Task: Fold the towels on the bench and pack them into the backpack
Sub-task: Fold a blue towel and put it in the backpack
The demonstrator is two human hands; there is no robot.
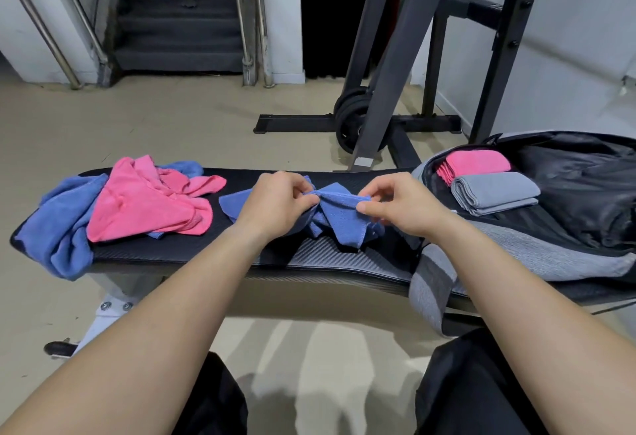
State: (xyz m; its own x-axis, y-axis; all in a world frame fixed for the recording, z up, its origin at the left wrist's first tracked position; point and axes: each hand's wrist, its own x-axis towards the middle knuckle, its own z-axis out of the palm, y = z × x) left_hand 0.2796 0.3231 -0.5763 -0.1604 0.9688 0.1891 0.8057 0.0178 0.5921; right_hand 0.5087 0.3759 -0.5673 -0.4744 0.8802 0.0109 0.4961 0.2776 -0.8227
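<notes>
Okay, you pinch one crumpled blue towel [339, 217] with both hands at the middle of the bench [206, 252]. Your left hand [275, 202] bunches its top edge, and your right hand [399, 209] nips that edge between thumb and fingers, just beside. An unfolded pink towel [144, 207] lies near the bench's left end, over a second blue towel [58, 228] that hangs off that end. The backpack [585, 193] lies open at the right end, with a folded pink towel [476, 162] and a folded grey towel [495, 192] touching inside.
</notes>
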